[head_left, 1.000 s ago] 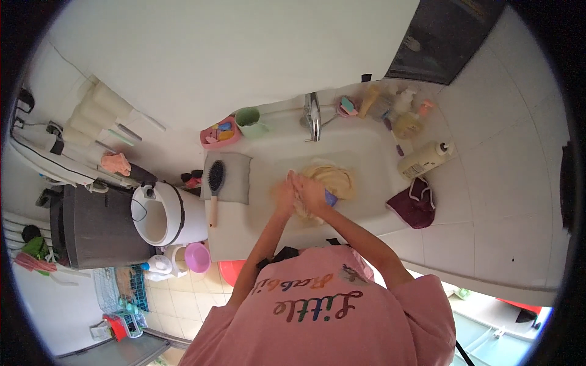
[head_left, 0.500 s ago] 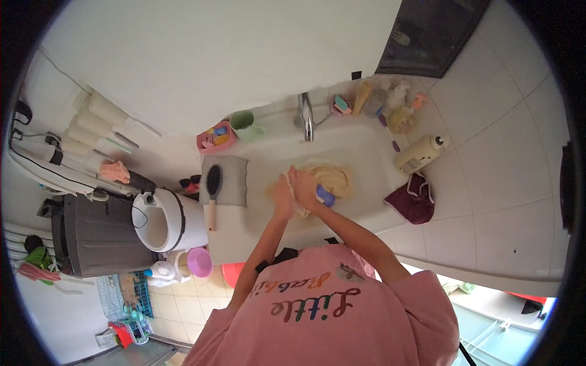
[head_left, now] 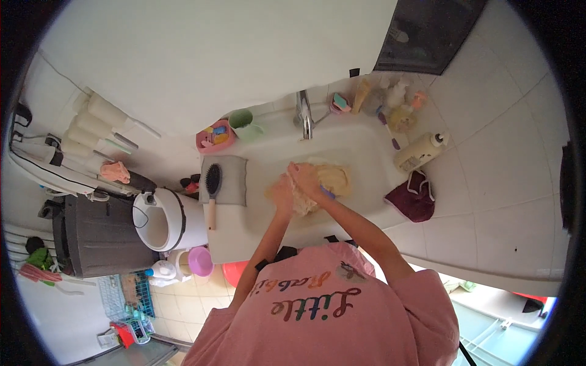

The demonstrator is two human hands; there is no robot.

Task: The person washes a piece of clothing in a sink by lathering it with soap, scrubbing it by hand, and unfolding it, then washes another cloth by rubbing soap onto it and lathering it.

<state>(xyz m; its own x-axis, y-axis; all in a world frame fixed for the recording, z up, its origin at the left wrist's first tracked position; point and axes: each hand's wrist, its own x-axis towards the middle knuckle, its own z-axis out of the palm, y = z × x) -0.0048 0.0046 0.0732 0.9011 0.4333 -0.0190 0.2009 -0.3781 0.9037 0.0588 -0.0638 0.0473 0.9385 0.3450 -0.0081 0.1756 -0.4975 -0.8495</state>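
Observation:
Over the basin of the white sink (head_left: 372,146), my two hands are pressed together. Between them is a bunched pale cloth (head_left: 303,205), its folds hanging below the palms. My left hand (head_left: 281,194) grips it from the left, slightly blurred. My right hand (head_left: 307,180) is closed on the other side, knuckles up. A larger cream-yellow cloth (head_left: 336,177) lies in the basin just right of my right hand; whether both are one piece I cannot tell. Beside my right wrist a small blue thing (head_left: 328,193) shows, mostly covered.
A chrome faucet (head_left: 304,116) stands behind the basin. Left lie a hairbrush (head_left: 213,180) on a grey mat (head_left: 235,177), a green mug (head_left: 243,124) and a pink tray (head_left: 217,139). On the right are a pump bottle (head_left: 418,154) and a maroon cloth (head_left: 412,198).
My hands have shifted slightly against each other. More of the pale cloth now hangs below them, and my right wrist covers more of the blue thing.

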